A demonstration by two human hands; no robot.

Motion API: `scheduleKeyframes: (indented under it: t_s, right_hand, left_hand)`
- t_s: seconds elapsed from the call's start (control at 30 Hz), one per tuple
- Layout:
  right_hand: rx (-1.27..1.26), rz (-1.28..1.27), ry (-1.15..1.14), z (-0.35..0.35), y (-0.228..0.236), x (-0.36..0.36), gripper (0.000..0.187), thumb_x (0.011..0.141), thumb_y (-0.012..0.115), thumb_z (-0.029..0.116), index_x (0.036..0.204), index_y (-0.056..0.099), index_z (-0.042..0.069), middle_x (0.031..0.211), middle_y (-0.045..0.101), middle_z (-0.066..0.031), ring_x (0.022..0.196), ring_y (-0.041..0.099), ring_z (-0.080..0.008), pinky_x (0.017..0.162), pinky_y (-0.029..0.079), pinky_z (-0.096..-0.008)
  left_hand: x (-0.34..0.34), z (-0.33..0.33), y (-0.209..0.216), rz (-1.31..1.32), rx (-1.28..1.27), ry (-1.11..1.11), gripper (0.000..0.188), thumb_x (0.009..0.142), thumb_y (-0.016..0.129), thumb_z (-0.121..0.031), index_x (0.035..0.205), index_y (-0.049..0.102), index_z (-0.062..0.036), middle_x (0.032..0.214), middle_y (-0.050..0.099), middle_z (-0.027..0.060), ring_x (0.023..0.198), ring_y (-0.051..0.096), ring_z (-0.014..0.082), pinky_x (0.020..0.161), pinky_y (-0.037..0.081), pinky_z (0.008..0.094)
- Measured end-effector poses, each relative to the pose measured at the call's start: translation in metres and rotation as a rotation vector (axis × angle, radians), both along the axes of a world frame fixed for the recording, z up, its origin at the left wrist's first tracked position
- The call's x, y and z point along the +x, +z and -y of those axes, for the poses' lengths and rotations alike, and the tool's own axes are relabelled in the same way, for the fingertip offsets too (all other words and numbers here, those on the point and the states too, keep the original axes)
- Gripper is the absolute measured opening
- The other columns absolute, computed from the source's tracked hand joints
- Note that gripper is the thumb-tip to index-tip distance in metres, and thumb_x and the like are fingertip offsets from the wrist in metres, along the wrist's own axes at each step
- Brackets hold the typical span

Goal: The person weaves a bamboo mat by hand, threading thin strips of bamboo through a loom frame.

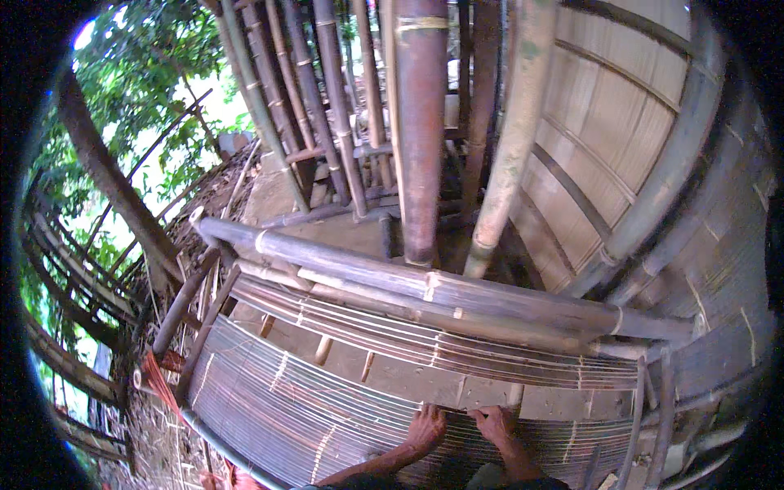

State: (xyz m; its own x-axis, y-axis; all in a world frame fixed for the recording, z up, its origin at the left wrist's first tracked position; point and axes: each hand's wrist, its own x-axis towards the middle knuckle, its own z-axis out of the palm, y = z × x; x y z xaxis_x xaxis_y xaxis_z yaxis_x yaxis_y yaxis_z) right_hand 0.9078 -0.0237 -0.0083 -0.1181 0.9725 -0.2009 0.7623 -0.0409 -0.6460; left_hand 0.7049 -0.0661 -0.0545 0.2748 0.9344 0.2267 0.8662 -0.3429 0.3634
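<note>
A long seat of thin split-bamboo strips (269, 400), bound by pale ties, stretches below me in a pole frame. My left hand (427, 428) is closed at the upper edge of this section, fingers curled on a thin bamboo strip (457, 411). Just to its right, my right hand (495, 424) pinches the same edge strip, its thumb side toward the left hand. The fingertips are small in view, and the strip's underside is hidden. Beyond the hands, a gap separates this section from a narrower band of strips (367, 327).
A thick bamboo rail (359, 272) runs along the far side of the seat. Upright bamboo posts (420, 131) stand behind it, with a pale panelled wall (604, 106) at right. Reddish-orange strands (163, 382) hang at the left end. Crosspieces (324, 349) show in the gap.
</note>
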Motion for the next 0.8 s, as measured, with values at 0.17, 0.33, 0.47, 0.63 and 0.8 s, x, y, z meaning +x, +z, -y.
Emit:
scheduleKeyframes:
  t_s: [0.17, 0.33, 0.47, 0.63, 0.8]
  right_hand:
    - [-0.075, -0.044, 0.011, -0.002, -0.034, 0.009, 0.030, 0.086, 0.070, 0.034, 0.089, 0.075, 0.005, 0.083, 0.069, -0.0218, 0.079, 0.070, -0.0367, 0.071, 0.053, -0.0423]
    - [-0.009, -0.119, 0.061, 0.000, -0.009, -0.016, 0.032, 0.087, 0.070, 0.032, 0.086, 0.072, 0.000, 0.075, 0.065, -0.0235, 0.068, 0.067, -0.0325, 0.064, 0.049, -0.0419]
    - [0.171, -0.086, 0.047, -0.009, -0.068, 0.031, 0.041, 0.087, 0.070, 0.037, 0.080, 0.068, -0.003, 0.070, 0.063, -0.0220, 0.063, 0.062, -0.0285, 0.063, 0.047, -0.0412]
    - [-0.036, -0.040, 0.204, -0.027, -0.018, 0.010, 0.040, 0.088, 0.069, 0.038, 0.085, 0.067, -0.003, 0.071, 0.062, -0.0212, 0.067, 0.063, -0.0225, 0.064, 0.047, -0.0383]
    - [-0.175, -0.173, 0.174, -0.050, -0.055, 0.027, 0.031, 0.091, 0.062, 0.018, 0.116, 0.066, 0.000, 0.096, 0.070, -0.0200, 0.087, 0.069, -0.0245, 0.075, 0.052, -0.0360]
  left_hand:
    - [0.006, -0.011, -0.016, 0.199, -0.438, 0.100, 0.027, 0.094, 0.046, -0.017, 0.099, 0.056, 0.0070, 0.087, 0.065, 0.0242, 0.078, 0.064, 0.0412, 0.069, 0.055, 0.0464]
    - [-0.093, -0.024, -0.010, 0.622, -0.640, -0.262, 0.033, 0.100, 0.051, -0.030, 0.103, 0.068, -0.0012, 0.085, 0.071, 0.0170, 0.070, 0.064, 0.0346, 0.069, 0.055, 0.0434]
    - [-0.180, -0.054, 0.048, 0.611, -0.255, -0.501, 0.036, 0.097, 0.056, -0.034, 0.108, 0.068, -0.0026, 0.092, 0.072, 0.0132, 0.079, 0.066, 0.0275, 0.081, 0.054, 0.0395]
    - [-0.283, -0.044, 0.160, 1.135, -0.419, 0.247, 0.033, 0.098, 0.053, -0.026, 0.107, 0.063, 0.0042, 0.098, 0.070, 0.0197, 0.095, 0.068, 0.0261, 0.088, 0.054, 0.0370]
    - [-0.249, -0.098, 0.131, 1.403, -0.460, 0.243, 0.032, 0.096, 0.054, -0.021, 0.118, 0.059, 0.0031, 0.114, 0.063, 0.0238, 0.108, 0.062, 0.0335, 0.095, 0.049, 0.0416]
